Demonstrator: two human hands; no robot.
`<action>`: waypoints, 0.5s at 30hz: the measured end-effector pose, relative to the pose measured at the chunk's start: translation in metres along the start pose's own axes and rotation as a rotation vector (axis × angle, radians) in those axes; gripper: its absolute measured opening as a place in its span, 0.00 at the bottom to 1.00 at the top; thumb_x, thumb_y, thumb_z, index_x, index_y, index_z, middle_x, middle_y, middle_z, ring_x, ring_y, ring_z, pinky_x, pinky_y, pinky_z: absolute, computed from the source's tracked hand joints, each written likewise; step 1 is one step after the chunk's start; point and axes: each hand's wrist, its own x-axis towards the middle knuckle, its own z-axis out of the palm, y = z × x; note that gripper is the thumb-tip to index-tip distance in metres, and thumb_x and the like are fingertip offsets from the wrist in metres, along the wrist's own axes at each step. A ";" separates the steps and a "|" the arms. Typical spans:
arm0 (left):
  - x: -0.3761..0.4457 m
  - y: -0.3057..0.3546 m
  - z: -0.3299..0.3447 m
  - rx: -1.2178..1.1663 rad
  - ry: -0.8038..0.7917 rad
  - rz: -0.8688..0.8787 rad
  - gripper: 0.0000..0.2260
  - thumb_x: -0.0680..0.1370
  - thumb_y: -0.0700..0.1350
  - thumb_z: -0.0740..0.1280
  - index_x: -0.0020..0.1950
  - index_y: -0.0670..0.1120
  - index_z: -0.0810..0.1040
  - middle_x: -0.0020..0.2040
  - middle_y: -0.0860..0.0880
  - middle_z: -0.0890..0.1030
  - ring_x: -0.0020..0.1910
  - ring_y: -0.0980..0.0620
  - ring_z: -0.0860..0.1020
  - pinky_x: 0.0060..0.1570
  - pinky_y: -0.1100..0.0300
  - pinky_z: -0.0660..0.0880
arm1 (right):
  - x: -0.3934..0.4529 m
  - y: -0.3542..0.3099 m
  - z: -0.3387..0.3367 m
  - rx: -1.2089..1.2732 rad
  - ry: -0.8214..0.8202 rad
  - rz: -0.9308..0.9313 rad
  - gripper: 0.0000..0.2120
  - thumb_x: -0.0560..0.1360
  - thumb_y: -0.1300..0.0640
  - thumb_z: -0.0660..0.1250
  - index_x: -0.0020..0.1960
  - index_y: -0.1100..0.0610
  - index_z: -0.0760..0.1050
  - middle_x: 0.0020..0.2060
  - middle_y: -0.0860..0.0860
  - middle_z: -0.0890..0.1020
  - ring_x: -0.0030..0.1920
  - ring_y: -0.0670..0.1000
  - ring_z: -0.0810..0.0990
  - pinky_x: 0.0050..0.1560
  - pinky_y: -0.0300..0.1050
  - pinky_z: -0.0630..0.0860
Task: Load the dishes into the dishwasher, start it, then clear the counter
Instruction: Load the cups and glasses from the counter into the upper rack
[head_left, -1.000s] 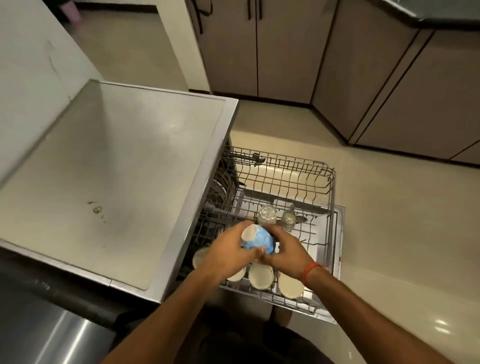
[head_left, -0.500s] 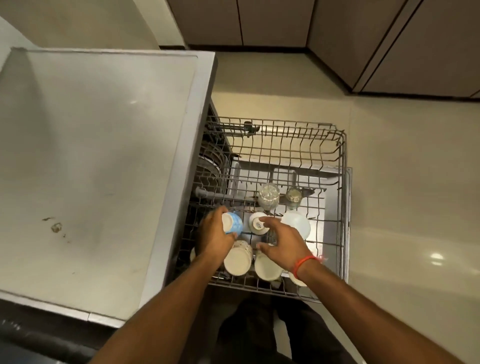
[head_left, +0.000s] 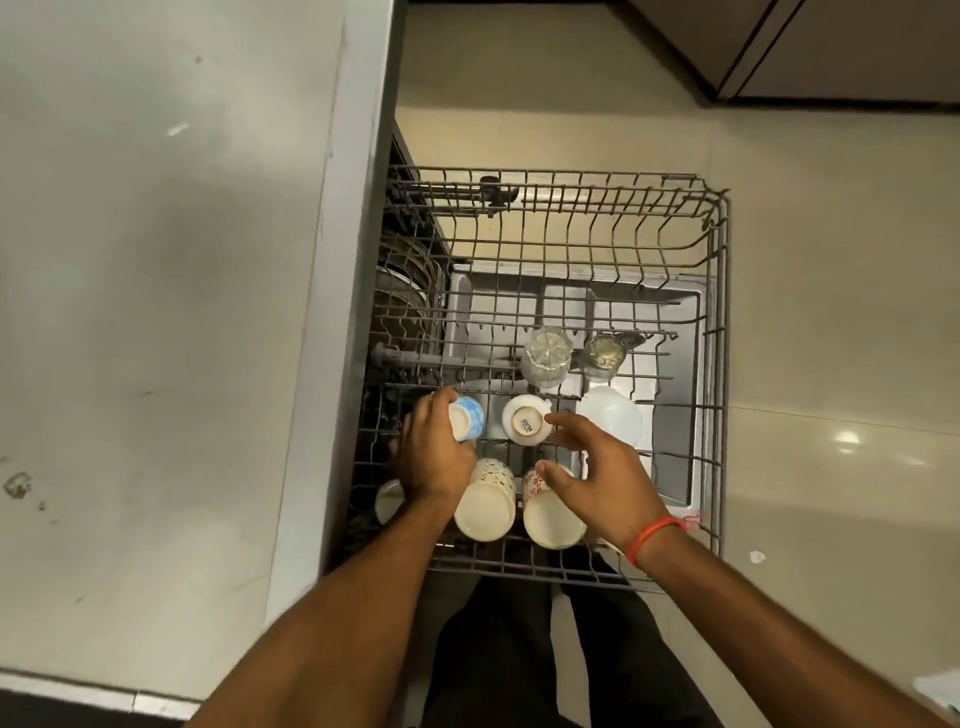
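Observation:
The grey wire dishwasher rack (head_left: 719, 332) is pulled out over the floor. My left hand (head_left: 434, 452) grips a small blue-and-white cup (head_left: 470, 418) lying on its side at the rack's left. My right hand (head_left: 597, 470) hovers with spread fingers, holding nothing, just right of an upturned white cup (head_left: 525, 420). Two patterned cream mugs (head_left: 485, 501) (head_left: 550, 512) stand upside down in the front row. Behind are two upturned glasses (head_left: 545, 358) (head_left: 602, 356) and a white bowl (head_left: 610, 415).
The steel counter top (head_left: 171, 312) fills the left side above the machine. Plates (head_left: 410, 275) stand in the rack's shaded left part. Beige floor tiles (head_left: 831, 364) surround the rack, brown cabinets (head_left: 857, 47) at the top right. The rack's rear half holds nothing.
My left hand has carried the blue cup down from above the rack into its left side. My right hand let go of it and moved right. My view tilted down.

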 end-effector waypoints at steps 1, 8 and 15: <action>0.001 0.000 0.002 0.005 -0.002 0.001 0.32 0.66 0.42 0.80 0.65 0.57 0.72 0.66 0.55 0.75 0.62 0.49 0.74 0.59 0.47 0.69 | -0.001 0.000 0.001 -0.002 0.000 -0.001 0.25 0.74 0.55 0.73 0.69 0.47 0.72 0.59 0.48 0.82 0.60 0.43 0.77 0.55 0.27 0.66; -0.001 0.005 -0.001 0.039 0.028 0.033 0.31 0.67 0.41 0.78 0.66 0.57 0.72 0.67 0.55 0.73 0.64 0.48 0.71 0.59 0.46 0.68 | -0.006 -0.004 0.009 -0.010 -0.012 0.009 0.25 0.75 0.54 0.73 0.70 0.50 0.72 0.58 0.49 0.82 0.61 0.47 0.78 0.60 0.36 0.68; 0.005 0.013 -0.006 0.019 0.014 0.050 0.32 0.67 0.37 0.77 0.66 0.56 0.72 0.68 0.54 0.73 0.65 0.49 0.71 0.61 0.47 0.67 | -0.013 -0.004 0.014 -0.027 -0.009 0.006 0.26 0.75 0.52 0.73 0.71 0.49 0.72 0.60 0.48 0.82 0.62 0.47 0.77 0.65 0.40 0.71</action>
